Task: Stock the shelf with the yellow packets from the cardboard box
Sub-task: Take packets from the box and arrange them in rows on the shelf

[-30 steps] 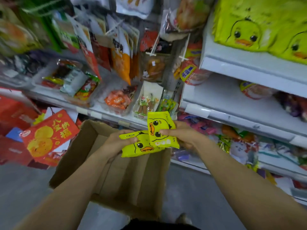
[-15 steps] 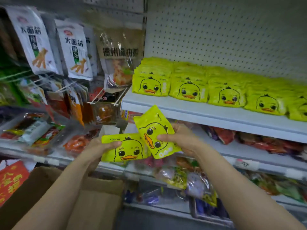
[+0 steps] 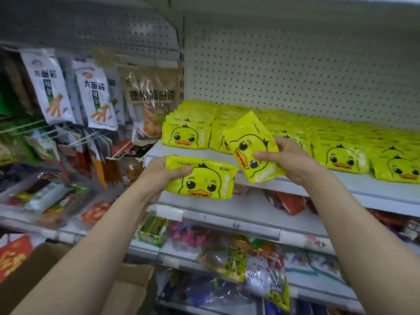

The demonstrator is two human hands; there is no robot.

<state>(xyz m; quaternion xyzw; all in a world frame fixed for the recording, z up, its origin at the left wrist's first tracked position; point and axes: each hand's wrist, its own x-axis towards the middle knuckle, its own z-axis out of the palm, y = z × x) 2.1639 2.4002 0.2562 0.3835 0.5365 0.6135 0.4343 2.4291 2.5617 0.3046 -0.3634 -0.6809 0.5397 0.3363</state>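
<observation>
left packet (image 3: pixel 201 178): level, gripped at its left end by left hand (image 3: pixel 159 176), below shelf (image 3: pixel 295 185) lip
right packet (image 3: pixel 252 147): tilted, pinched by right hand (image 3: pixel 287 159), hiding stocked packets (image 3: pixel 341 155)
cardboard box (image 3: pixel 127 289): bottom-left, cropped, forearm across it
room: bare pegboard (image 3: pixel 295 64) above stacks

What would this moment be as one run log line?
left hand: holds yellow packet upright | right hand: holds tilted packet | both near shelf | not yet placed
</observation>
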